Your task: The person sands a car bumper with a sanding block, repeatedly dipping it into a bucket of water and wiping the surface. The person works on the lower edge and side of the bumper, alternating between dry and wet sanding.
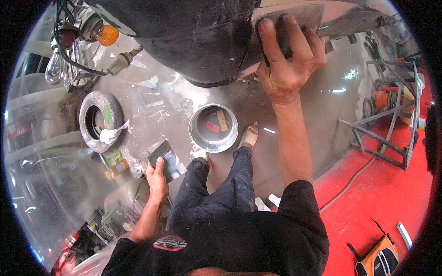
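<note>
Right hand pressing a flat spreader blade to a dark car panel, left hand holding a metal mixing plate.

The right hand (287, 57) at 1 o'clock lies flat on a thin grey spreader blade (294, 18), its grip closed with fingers splayed over the blade's back, pushing it against the dark curved body panel (198, 41). The blade looks light, stiff with a little spring, and probably slick with filler; it is best held broad across its back edge, as here. The left hand (157, 177) at 8 o'clock pinches a small metal plate (166, 158) by its lower edge, thumb on top; thin, rigid, sharp-edged. On the floor between the feet stands a round metal tin (213, 128); a tyre (100, 120) lies at 9 o'clock.
</note>
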Demonstrator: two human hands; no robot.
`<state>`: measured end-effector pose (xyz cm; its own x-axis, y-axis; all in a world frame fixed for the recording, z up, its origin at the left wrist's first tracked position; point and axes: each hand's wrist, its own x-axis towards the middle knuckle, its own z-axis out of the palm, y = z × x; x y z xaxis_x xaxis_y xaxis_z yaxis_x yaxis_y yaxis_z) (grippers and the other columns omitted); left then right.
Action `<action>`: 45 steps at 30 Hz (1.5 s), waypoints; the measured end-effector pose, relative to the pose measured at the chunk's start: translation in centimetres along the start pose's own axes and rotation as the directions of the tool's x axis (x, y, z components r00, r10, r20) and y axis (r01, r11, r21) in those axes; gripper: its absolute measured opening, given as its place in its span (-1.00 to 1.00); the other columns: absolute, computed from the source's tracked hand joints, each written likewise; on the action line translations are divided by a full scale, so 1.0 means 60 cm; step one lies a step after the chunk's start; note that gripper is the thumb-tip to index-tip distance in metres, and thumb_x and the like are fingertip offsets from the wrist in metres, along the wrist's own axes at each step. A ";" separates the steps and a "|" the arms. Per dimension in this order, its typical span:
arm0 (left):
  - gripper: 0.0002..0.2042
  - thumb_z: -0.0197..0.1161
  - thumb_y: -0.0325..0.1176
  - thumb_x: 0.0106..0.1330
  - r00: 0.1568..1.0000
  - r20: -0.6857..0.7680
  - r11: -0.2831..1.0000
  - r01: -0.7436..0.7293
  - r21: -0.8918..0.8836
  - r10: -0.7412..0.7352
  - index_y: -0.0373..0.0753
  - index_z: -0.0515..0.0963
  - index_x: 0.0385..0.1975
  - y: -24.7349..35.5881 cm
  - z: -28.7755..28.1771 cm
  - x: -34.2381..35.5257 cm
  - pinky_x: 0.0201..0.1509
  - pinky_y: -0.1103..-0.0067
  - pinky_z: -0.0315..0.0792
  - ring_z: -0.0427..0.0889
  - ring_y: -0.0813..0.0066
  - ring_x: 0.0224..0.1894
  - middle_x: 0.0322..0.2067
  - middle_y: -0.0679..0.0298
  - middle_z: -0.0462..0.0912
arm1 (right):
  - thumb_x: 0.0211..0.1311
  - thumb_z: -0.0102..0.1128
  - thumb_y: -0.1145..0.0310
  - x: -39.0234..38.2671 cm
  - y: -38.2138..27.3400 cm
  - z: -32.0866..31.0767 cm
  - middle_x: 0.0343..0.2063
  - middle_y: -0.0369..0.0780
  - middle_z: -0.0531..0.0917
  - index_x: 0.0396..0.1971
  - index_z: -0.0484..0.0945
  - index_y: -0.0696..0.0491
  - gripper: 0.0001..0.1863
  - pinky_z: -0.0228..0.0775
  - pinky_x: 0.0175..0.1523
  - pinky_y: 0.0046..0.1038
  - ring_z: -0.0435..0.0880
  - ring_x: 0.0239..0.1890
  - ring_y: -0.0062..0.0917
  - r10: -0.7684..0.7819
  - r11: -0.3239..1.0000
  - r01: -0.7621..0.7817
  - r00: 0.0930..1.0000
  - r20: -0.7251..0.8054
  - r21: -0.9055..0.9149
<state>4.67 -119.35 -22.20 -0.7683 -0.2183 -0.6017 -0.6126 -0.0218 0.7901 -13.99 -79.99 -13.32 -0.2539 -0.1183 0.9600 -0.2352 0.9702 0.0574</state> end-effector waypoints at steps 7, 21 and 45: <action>-0.75 0.17 -0.27 0.49 0.999 0.027 1.000 0.025 -0.019 -0.025 -0.27 0.52 0.03 -0.013 -0.007 0.018 0.03 0.55 0.37 0.49 0.58 -0.14 -0.14 0.38 0.59 | 0.01 0.40 0.27 -0.067 -0.017 -0.014 0.16 -0.45 0.54 -0.01 0.72 -0.46 -0.53 0.25 0.24 -0.01 0.37 0.10 -0.20 0.122 0.992 -0.121 0.985 0.122 -0.021; -0.74 0.16 -0.29 0.50 0.992 0.092 0.996 -0.084 -0.007 0.085 -0.24 0.51 0.08 0.063 0.033 -0.017 -0.14 0.55 0.51 0.56 0.58 -0.23 -0.21 0.40 0.61 | 0.22 0.08 0.61 0.014 0.094 -0.078 0.02 0.03 0.60 0.18 0.54 0.14 -0.52 0.41 0.17 -0.18 0.55 0.10 -0.04 0.555 0.832 -0.555 0.828 0.080 -0.021; -0.76 0.20 -0.31 0.48 0.992 0.110 0.992 -0.042 -0.123 0.055 -0.25 0.50 0.04 0.097 0.038 -0.042 -0.04 0.51 0.50 0.59 0.54 -0.18 -0.16 0.35 0.64 | 0.02 0.16 0.57 0.075 0.029 -0.050 -0.07 -0.02 0.66 0.14 0.60 0.11 -0.44 0.47 0.11 -0.28 0.65 -0.07 -0.10 0.660 0.750 -0.662 0.747 0.083 -0.010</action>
<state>2.63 -116.70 -16.36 -0.8167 -0.1107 -0.5663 -0.5526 -0.1321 0.8229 -12.75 -78.20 -8.07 -0.4227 0.5344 0.7320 0.0011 0.8080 -0.5892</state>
